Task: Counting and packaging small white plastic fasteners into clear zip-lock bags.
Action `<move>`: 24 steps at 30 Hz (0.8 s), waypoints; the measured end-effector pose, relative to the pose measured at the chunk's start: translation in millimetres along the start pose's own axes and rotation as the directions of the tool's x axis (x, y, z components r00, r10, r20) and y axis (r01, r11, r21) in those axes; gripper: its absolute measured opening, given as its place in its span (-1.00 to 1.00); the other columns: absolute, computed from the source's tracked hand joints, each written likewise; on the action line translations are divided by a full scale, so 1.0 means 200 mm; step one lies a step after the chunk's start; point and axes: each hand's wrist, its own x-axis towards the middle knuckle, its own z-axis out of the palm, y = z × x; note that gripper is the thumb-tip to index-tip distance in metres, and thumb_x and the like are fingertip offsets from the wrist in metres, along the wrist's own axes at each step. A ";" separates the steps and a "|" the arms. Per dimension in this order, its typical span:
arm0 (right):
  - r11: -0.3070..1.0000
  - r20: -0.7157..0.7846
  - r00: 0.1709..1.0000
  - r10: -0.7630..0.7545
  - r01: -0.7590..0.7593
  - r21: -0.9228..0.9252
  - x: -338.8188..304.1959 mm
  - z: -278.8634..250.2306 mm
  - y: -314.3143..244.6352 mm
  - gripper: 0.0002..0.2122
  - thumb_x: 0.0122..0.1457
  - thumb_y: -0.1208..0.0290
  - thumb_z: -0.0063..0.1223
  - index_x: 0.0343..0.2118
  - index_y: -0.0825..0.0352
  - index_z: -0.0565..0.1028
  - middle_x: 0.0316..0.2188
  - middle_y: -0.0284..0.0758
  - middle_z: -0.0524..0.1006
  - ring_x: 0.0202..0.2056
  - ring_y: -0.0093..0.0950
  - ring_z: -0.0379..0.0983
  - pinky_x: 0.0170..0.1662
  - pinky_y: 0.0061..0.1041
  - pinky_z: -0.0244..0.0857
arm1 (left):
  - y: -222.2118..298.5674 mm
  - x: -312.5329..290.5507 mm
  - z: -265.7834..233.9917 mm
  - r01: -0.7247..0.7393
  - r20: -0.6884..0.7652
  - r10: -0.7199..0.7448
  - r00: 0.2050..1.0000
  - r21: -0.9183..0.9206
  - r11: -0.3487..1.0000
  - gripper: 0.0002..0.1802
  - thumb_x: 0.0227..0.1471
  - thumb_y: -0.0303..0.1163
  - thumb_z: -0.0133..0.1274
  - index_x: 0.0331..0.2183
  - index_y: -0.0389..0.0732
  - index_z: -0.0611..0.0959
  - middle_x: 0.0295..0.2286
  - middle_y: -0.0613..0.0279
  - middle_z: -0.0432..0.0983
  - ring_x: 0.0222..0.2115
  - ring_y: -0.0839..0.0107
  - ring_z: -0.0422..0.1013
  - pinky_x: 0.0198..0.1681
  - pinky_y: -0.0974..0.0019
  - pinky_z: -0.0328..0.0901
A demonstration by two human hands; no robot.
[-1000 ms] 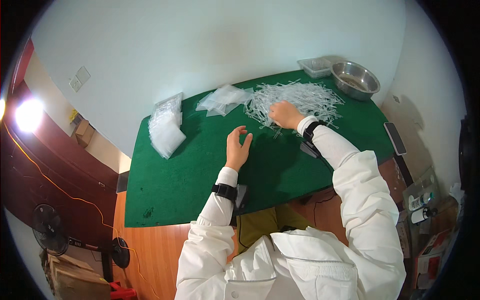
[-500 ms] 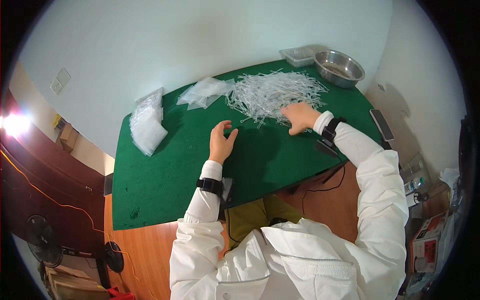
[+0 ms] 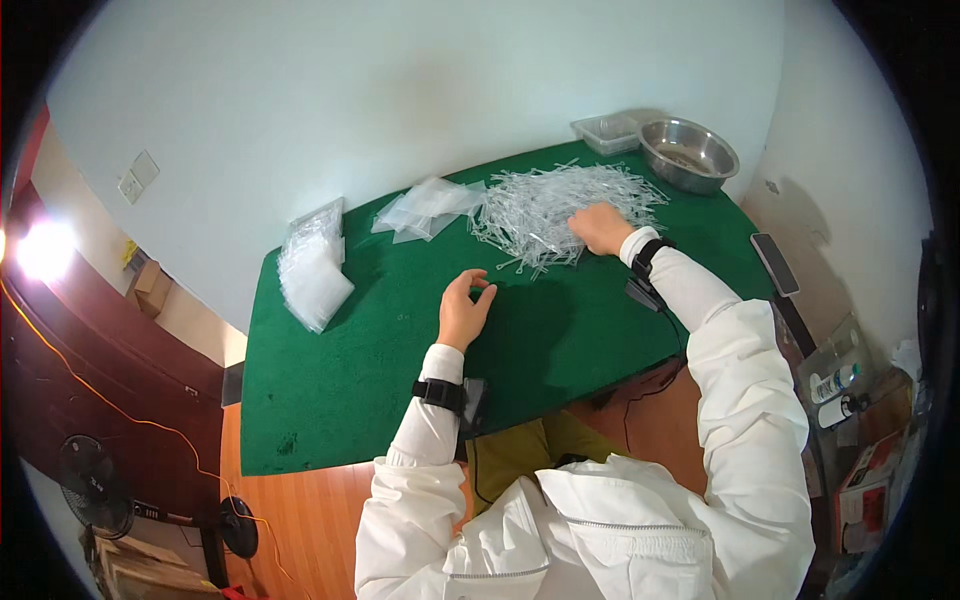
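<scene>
A loose heap of thin clear plastic sticks [image 3: 550, 205], some with small looped ends, lies on the green tabletop. At the heap's near right side, my right hand [image 3: 600, 229] reaches in with its fingers curled down together. What its fingertips hold, if anything, is hidden. My left hand [image 3: 464, 312] hovers over the cloth nearer to me, thumb apart from the bent fingers and nothing between them. Left of the heap, several flat clear bags [image 3: 430, 207] overlap one another. A fanned stack of similar clear bags [image 3: 314, 270] sits farther left.
At the table's back right stand a steel bowl [image 3: 690, 155] and a clear plastic tub [image 3: 606, 133]. A phone [image 3: 775, 264] lies at the right edge. The green table [image 3: 340, 400] meets a white wall behind. A black fan [image 3: 95, 487] is at the lower left.
My right hand has closed its fingers at the heap's near side, where thumb and fingers were spread before. My left hand keeps nearly the same pose. The whole view has shifted slightly.
</scene>
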 end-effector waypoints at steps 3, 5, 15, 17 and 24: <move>0.999 -0.162 0.986 -0.041 0.037 -0.028 0.05 0.03 0.01 -0.97 -0.18 0.49 0.03 -0.60 0.26 0.47 -0.62 -0.27 0.48 -0.50 -0.26 0.46 -0.48 -0.30 0.32 | 0.01 0.00 0.00 0.023 0.015 -0.023 1.000 0.008 1.000 -0.72 -0.16 -0.37 0.11 -0.32 -0.27 0.53 -0.47 0.21 0.50 -0.46 0.29 0.40 -0.43 0.32 0.25; 0.998 -0.152 0.987 -0.048 0.043 -0.038 0.10 0.00 0.01 -0.97 -0.18 0.50 0.03 -0.60 0.26 0.46 -0.58 -0.26 0.47 -0.47 -0.27 0.45 -0.45 -0.30 0.32 | 0.01 0.00 0.00 0.016 0.007 -0.016 1.000 0.015 1.000 -0.72 -0.15 -0.37 0.11 -0.32 -0.27 0.53 -0.47 0.21 0.50 -0.46 0.29 0.41 -0.43 0.32 0.25; 0.995 -0.233 0.970 0.071 -0.051 0.088 0.27 -0.09 -0.04 -0.90 -0.11 0.51 -0.08 -0.52 0.21 0.48 -0.48 -0.30 0.45 -0.25 -0.33 0.38 -0.30 -0.32 0.30 | 0.03 0.00 -0.02 -0.015 0.013 0.014 1.000 0.028 1.000 -0.78 -0.14 -0.39 0.10 -0.38 -0.27 0.56 -0.47 0.19 0.51 -0.42 0.32 0.43 -0.44 0.34 0.26; 0.980 -0.267 0.956 0.125 -0.077 0.183 0.28 -0.10 -0.05 -0.89 -0.10 0.52 -0.09 -0.50 0.22 0.48 -0.46 -0.30 0.44 -0.25 -0.31 0.38 -0.28 -0.31 0.30 | 0.03 0.00 -0.02 0.013 0.023 -0.014 1.000 0.010 1.000 -0.79 -0.14 -0.39 0.10 -0.38 -0.27 0.56 -0.47 0.18 0.51 -0.42 0.32 0.43 -0.43 0.34 0.27; 0.824 -0.321 0.865 0.387 -0.168 0.541 0.28 -0.07 -0.06 -0.83 -0.08 0.55 -0.12 -0.40 0.24 0.47 -0.40 -0.26 0.42 -0.24 -0.24 0.36 -0.25 -0.28 0.27 | 0.02 -0.01 -0.02 0.032 0.057 -0.030 0.998 -0.036 0.999 -0.80 -0.14 -0.40 0.10 -0.40 -0.28 0.57 -0.47 0.14 0.52 -0.44 0.31 0.45 -0.41 0.34 0.30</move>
